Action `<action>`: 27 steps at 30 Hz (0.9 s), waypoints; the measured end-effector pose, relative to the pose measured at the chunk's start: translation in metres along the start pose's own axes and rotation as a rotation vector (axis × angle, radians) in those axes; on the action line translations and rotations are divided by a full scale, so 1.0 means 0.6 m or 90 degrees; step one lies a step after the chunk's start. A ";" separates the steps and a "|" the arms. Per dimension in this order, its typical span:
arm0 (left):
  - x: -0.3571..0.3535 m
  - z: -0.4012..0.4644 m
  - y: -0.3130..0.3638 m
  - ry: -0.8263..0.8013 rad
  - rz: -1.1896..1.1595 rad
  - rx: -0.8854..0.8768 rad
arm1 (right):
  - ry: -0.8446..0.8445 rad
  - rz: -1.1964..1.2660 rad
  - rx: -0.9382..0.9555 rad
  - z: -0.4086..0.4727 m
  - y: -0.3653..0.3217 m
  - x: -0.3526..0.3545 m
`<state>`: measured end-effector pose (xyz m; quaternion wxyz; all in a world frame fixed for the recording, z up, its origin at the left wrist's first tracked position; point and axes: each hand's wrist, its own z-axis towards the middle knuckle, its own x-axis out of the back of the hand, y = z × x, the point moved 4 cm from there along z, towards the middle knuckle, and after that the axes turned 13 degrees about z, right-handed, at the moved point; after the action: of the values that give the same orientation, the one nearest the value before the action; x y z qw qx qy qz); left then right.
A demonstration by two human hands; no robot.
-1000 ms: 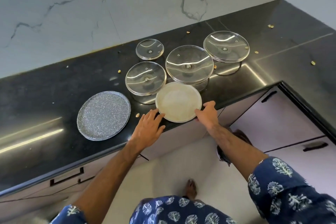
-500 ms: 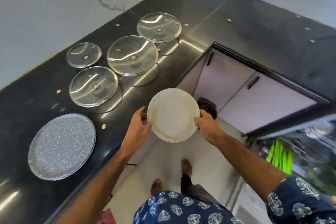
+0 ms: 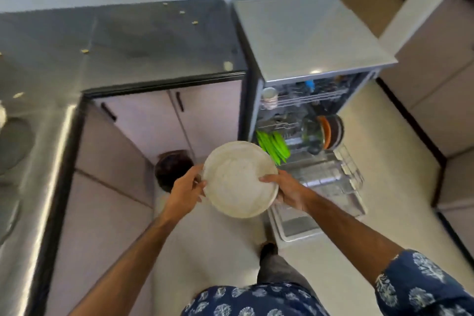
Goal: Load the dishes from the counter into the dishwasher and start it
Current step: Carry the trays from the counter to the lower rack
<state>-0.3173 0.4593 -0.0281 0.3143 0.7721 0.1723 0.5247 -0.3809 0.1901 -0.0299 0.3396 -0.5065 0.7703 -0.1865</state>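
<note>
A person in a blue, white-printed shirt holds a round cream plate (image 3: 239,179) in mid-air above the kitchen floor, just in front of the open dishwasher (image 3: 307,64). The left hand (image 3: 185,188) has its grip on the plate's left rim, fingers curled round the edge; the right hand (image 3: 288,191) grasps the right rim, thumb on top and fingers hidden beneath. The plate is shallow, matte, with a raised lip, its face smudged or speckled; motion blur makes the marks hard to read.

The dishwasher's flat grey top is plain to see, but its interior is dark and crowded. The lower rack (image 3: 331,174), a wire basket pulled out over the lowered door (image 3: 297,223), is blurred. Bright green items (image 3: 274,147) stand at its left side, their kind unclear; an orange-rimmed dish (image 3: 327,132) stands on edge further back. A pale cup (image 3: 269,97) sits on the upper rack.

The dark, glossy stone bench (image 3: 143,41) carries small pale crumbs; its left stretch is cut off by the frame, and rounded shapes there are too smeared to identify. A dark round object (image 3: 171,167) on the floor by the cabinets is partly hidden behind the left hand.
</note>
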 end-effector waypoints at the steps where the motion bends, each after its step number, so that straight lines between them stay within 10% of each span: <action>1: -0.030 0.041 0.027 -0.026 0.021 -0.015 | 0.016 0.011 0.003 0.000 -0.014 0.043; 13: -0.410 0.425 0.217 -0.277 0.334 -0.142 | 0.248 -0.254 0.038 0.193 -0.120 0.464; 27: -0.740 0.800 0.056 -0.233 0.560 -0.238 | 0.292 -0.718 0.180 0.665 -0.117 0.626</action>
<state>-0.0517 0.0238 -0.4383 0.2213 0.7815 -0.3240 0.4851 -0.1473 -0.1572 -0.3901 0.0785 -0.7328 0.4053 -0.5409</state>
